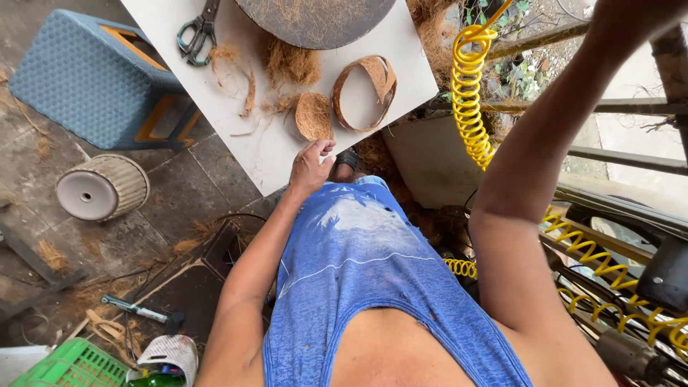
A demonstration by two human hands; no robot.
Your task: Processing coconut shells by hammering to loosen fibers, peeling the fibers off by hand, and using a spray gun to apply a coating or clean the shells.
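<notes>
My left hand [310, 166] rests at the near edge of the white table [269, 154], fingers curled, holding nothing I can see. Just beyond it lies a small brown coconut-fibre cup [314, 115]. To the right of the cup sits a loop of brown fibre strip [364, 92]. Loose coconut fibre [292, 64] is scattered on the table. My right arm [534, 179] reaches up and out of the top of the frame; that hand is out of sight. A yellow coiled air hose [469, 93] hangs beside that arm.
Scissors [198, 32] lie at the table's far left, beside a round dark disc [315, 20]. A blue woven stool [89, 79] and a tipped ribbed pot [104, 188] are on the floor. A hammer [140, 312], a green crate [72, 365] and metal bars [616, 158] are nearby.
</notes>
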